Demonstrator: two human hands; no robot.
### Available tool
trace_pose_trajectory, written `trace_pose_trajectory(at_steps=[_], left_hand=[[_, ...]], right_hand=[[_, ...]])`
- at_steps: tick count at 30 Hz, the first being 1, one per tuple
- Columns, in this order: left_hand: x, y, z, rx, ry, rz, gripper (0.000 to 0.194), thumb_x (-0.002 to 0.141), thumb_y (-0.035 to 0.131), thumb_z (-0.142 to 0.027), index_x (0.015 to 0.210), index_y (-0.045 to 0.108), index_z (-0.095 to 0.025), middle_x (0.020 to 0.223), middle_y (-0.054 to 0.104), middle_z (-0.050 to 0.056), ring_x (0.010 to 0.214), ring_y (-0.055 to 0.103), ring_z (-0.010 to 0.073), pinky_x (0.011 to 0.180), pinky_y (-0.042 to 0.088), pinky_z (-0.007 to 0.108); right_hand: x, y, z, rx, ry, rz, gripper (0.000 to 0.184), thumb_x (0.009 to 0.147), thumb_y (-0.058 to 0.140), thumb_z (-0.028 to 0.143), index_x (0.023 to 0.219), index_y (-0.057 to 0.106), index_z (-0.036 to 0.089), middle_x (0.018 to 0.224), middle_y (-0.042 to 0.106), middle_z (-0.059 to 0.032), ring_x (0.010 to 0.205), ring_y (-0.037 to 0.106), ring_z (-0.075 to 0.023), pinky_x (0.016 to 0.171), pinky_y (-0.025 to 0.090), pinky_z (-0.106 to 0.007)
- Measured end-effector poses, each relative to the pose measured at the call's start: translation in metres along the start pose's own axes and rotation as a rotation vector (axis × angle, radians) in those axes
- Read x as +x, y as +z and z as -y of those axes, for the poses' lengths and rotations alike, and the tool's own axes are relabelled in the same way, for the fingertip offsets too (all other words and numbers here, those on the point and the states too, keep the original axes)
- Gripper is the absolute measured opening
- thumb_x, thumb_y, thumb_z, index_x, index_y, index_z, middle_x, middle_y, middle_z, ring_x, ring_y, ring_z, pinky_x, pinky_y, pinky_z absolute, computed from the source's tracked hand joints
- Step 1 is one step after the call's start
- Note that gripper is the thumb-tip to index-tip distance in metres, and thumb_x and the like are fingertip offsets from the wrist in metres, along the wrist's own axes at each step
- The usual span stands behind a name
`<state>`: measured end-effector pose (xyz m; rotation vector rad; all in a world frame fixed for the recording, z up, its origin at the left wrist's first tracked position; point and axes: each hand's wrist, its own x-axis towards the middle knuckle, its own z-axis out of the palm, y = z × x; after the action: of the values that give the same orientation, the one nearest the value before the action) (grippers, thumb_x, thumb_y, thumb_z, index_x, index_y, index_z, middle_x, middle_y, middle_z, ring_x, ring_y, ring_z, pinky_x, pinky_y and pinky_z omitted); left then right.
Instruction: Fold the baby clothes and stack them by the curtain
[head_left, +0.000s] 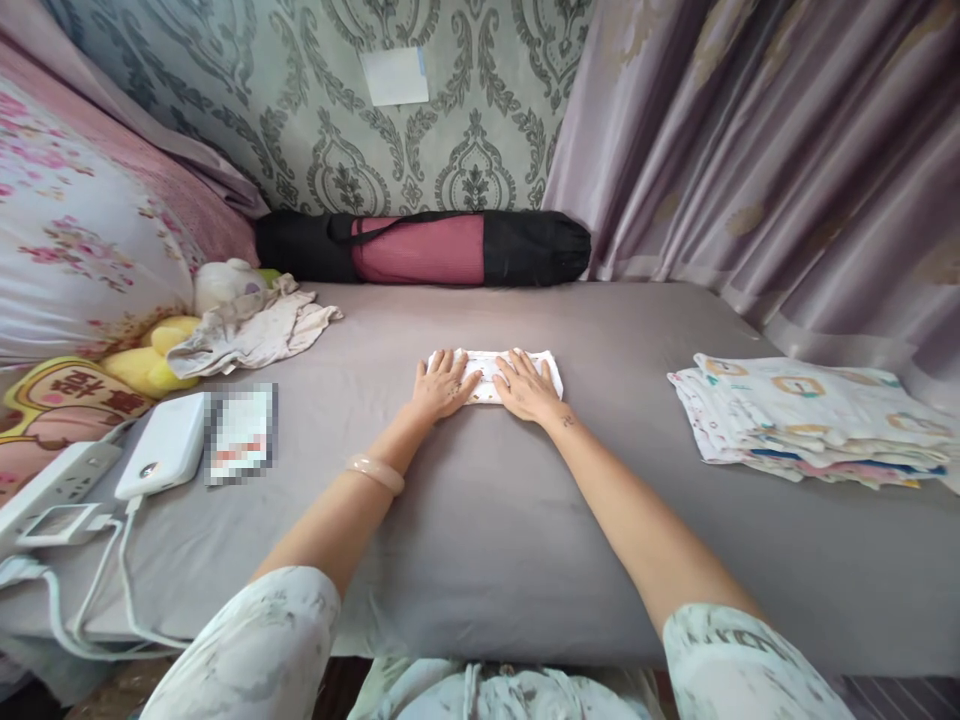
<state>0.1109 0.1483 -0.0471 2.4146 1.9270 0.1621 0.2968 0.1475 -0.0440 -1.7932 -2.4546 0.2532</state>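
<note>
A small white printed cloth (487,388), folded into a flat rectangle, lies on the grey sheet in front of me. My left hand (444,385) rests flat on its left part, fingers spread. On the right part of the same cloth lies my right hand (527,387), also flat with its fingers apart. Some of the cloth is hidden beneath both palms. Off to the right sits a stack of folded printed cloths (806,415), apart from my hands.
A crumpled cloth (259,325) lies at the left beside plush toys (154,355). Nearer are a white power bank (166,445), a power strip (64,485) and cables. A black and pink roll bag (420,250) lies along the wall; curtains (675,150) hang at the right.
</note>
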Motion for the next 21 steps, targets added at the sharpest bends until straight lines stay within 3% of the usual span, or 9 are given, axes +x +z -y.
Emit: trace_pose_trajectory(at_steps=[4, 9, 13, 21], left_hand=[[0.004, 0.002, 0.007, -0.028, 0.004, 0.067, 0.069, 0.097, 0.015, -0.058, 0.150, 0.030, -0.018, 0.157, 0.029, 0.013, 0.146, 0.021, 0.0310, 0.114, 0.021, 0.057], [0.000, 0.003, 0.023, -0.020, -0.009, 0.010, 0.067, 0.098, 0.015, -0.053, 0.149, 0.032, -0.013, 0.159, 0.023, 0.013, 0.149, 0.014, 0.0285, 0.119, 0.009, 0.052], [-0.001, 0.008, 0.031, -0.065, -0.012, 0.053, 0.071, 0.097, 0.016, -0.055, 0.150, 0.030, -0.010, 0.160, 0.022, 0.015, 0.148, 0.016, 0.0278, 0.120, 0.015, 0.047], [0.003, 0.009, 0.034, -0.046, 0.000, 0.059, 0.073, 0.097, 0.015, -0.057, 0.151, 0.028, -0.009, 0.159, 0.022, 0.014, 0.148, 0.018, 0.0278, 0.119, 0.020, 0.043]], right_hand=[[0.003, -0.005, -0.006, 0.036, 0.002, 0.058, 0.061, 0.100, 0.013, 0.047, 0.153, 0.028, 0.020, 0.161, 0.019, -0.0090, 0.148, 0.011, -0.0248, 0.117, 0.008, -0.055], [0.000, -0.009, -0.029, -0.056, 0.057, -0.052, 0.064, 0.099, 0.015, 0.042, 0.152, 0.027, 0.007, 0.160, 0.018, -0.0144, 0.148, 0.012, -0.0253, 0.119, 0.004, -0.050], [-0.004, -0.002, -0.041, -0.074, 0.076, -0.019, 0.067, 0.098, 0.016, 0.043, 0.151, 0.027, 0.004, 0.160, 0.021, -0.0148, 0.148, 0.014, -0.0246, 0.120, 0.009, -0.045], [-0.004, -0.002, -0.041, -0.033, 0.098, 0.011, 0.069, 0.097, 0.016, 0.044, 0.152, 0.024, 0.003, 0.160, 0.019, -0.0132, 0.148, 0.012, -0.0245, 0.120, 0.014, -0.042]])
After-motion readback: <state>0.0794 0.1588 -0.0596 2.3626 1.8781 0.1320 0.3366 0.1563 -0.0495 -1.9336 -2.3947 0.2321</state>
